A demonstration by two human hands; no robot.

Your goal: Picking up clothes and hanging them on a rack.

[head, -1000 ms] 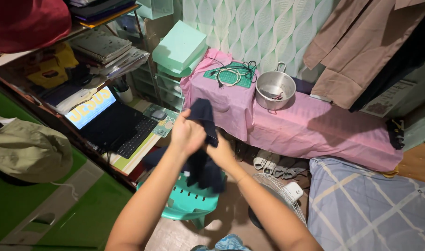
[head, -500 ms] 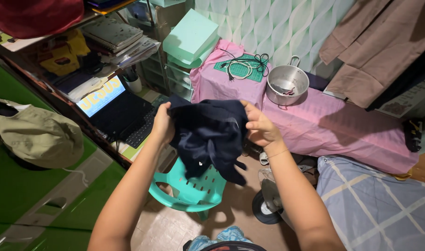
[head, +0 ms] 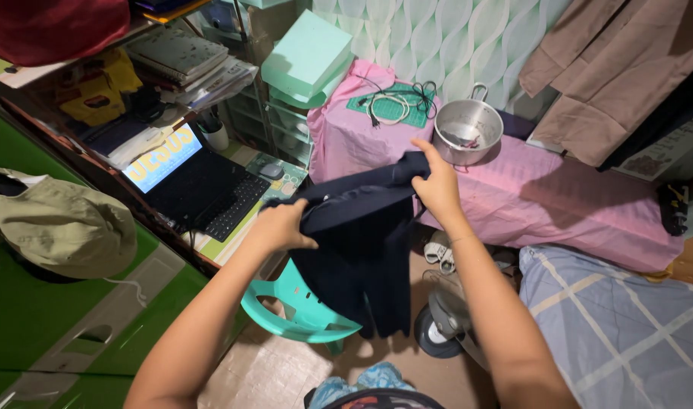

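Both hands are pinching the top edge of the dark navy garment (head: 365, 250): left hand (head: 280, 227) clamped on it at frame centre-left, right hand (head: 437, 185) gripping the other end higher up, right of centre. Half a second ago it was a bunched wad between them; now it's stretched out and hanging flat over the teal plastic chair (head: 290, 303). Laptop (head: 199, 182) sits left, metal pot (head: 468, 132) on the pink cover (head: 543, 204) upper right.

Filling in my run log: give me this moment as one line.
left hand: grips dark navy garment | right hand: grips its other top edge | garment: spread, hanging over teal plastic chair
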